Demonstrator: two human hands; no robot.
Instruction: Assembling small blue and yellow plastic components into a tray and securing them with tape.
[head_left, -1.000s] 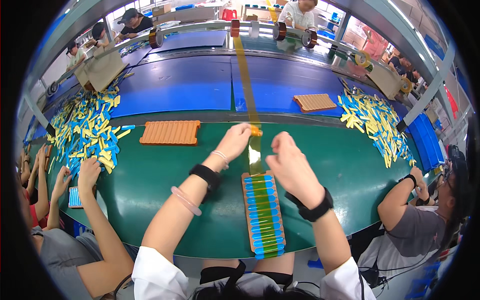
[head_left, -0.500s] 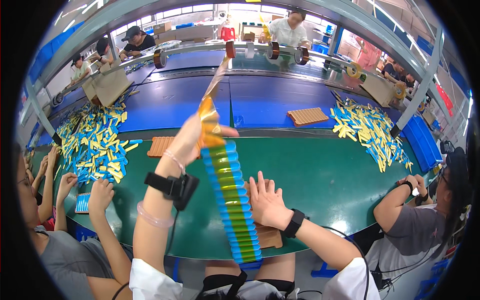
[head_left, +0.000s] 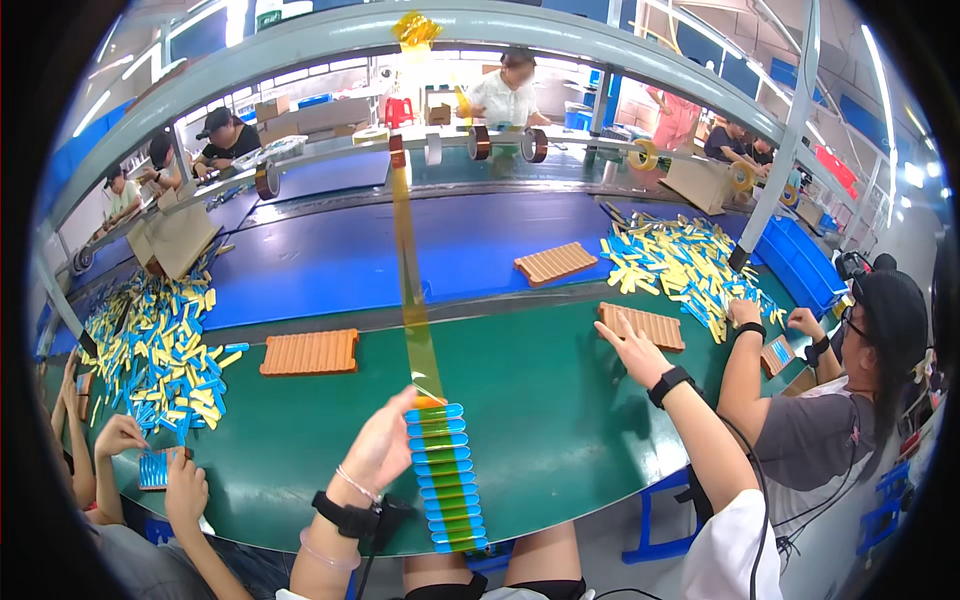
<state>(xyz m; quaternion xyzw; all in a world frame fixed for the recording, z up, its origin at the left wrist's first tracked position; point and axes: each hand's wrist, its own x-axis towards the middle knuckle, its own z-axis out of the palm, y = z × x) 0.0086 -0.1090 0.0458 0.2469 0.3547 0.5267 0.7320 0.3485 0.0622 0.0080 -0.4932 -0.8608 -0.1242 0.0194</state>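
Observation:
A row of flat blue rounded-end pieces (head_left: 419, 470) lies side by side, bound down the middle by amber tape. It reaches to the table's near edge. My left hand (head_left: 372, 452) is closed at the row's far end, its fingertips at the tape there; part of the grip is hidden. From that end a long band of amber tape (head_left: 408, 270) stretches up to a brown tape roll (head_left: 397, 150) on the rail. My right hand (head_left: 640, 358) reaches out to the right, fingers spread over the near-left part of a ribbed orange-brown tray (head_left: 655, 326).
Another ribbed tray (head_left: 310, 353) lies left on the green table (head_left: 530, 400), and one more (head_left: 555, 264) on the blue surface (head_left: 330, 260). Blue and yellow pieces are heaped left (head_left: 170, 340) and right (head_left: 690, 265). Co-workers sit close on both sides. Crumpled tape (head_left: 416, 30) hangs overhead.
The taped row now lies lower and nearer me, with more tape drawn from the roll. My right hand moved from beside the row to the far right; the tray under it is now there. The view shifted.

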